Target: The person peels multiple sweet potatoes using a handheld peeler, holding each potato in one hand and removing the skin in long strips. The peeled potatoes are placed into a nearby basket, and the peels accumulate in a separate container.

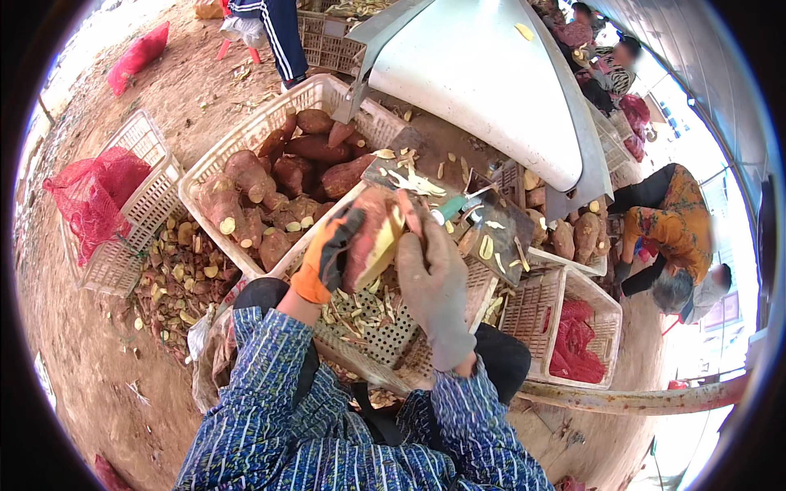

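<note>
And the left hand, in its orange-and-black glove, has the big sweet potato from the side, fingers curled in close around its red-brown skin! That's where the tuber is: up above the crate between the knees, held lengthwise, with pale yellow flesh bared along its right side. Over on that side comes the right hand, grey-gloved, fingers bent and only slightly parted at the flesh; a narrow orange-brown piece shows by the fingertips (tool or scrap, I can't tell, nor how firmly it's gripped).

Now, the handling: this looks a hefty customer, stiff and solid right through, so a firm squeeze shouldn't hurt it. The bared face is the tricky bit, likely damp and slick, while the rough skin should give a glove plenty of bite. Best hold? I'd say 1 palm around the thick middle, on the skin, thumb and fingers spread to opposite sides, clear of that yellow strip. Grab near a tapering end and the weight would probably twist it.
</note>
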Motion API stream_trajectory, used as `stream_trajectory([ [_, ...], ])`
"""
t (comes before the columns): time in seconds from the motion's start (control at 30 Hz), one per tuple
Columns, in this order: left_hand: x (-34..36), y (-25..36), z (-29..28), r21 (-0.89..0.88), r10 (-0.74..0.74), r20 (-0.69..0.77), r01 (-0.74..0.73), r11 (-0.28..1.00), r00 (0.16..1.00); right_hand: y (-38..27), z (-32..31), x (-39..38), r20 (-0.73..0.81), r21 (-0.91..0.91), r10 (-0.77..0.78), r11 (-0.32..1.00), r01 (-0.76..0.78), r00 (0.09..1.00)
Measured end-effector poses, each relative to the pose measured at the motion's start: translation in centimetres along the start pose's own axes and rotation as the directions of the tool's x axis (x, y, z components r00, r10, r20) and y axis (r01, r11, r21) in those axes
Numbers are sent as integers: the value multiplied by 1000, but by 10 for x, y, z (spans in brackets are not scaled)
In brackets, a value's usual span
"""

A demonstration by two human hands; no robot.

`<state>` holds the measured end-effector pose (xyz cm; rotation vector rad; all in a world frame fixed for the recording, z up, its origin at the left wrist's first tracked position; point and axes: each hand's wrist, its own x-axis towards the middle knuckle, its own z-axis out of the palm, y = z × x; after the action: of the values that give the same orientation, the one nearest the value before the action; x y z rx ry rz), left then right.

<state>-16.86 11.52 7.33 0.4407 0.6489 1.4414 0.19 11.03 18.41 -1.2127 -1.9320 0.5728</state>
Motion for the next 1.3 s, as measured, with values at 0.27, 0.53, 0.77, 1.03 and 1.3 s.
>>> stream_trajectory([
  [0.27,-26,1,46,305,76,-37,-61,950,996,4,-8,-52,84,235,283,926,-295,955],
  [0.53,2,-4,-3,-521,-61,119,115,846,991,0,-12,-33,37,140,134,980,-138,990],
  [0.77,10,-3,-10,-538,206,204,-66,840,957,-3,22,-96,280,67,47,995,-69,959],
  [1.03,8,-16,-8,-500,183,99,-110,859,978,3,25,-11,41,125,62,990,-67,997],
  [1.3,-2,25,28,-505,132,-3,-115,855,991,-5,4,-46,269,100,182,971,-215,946],
])
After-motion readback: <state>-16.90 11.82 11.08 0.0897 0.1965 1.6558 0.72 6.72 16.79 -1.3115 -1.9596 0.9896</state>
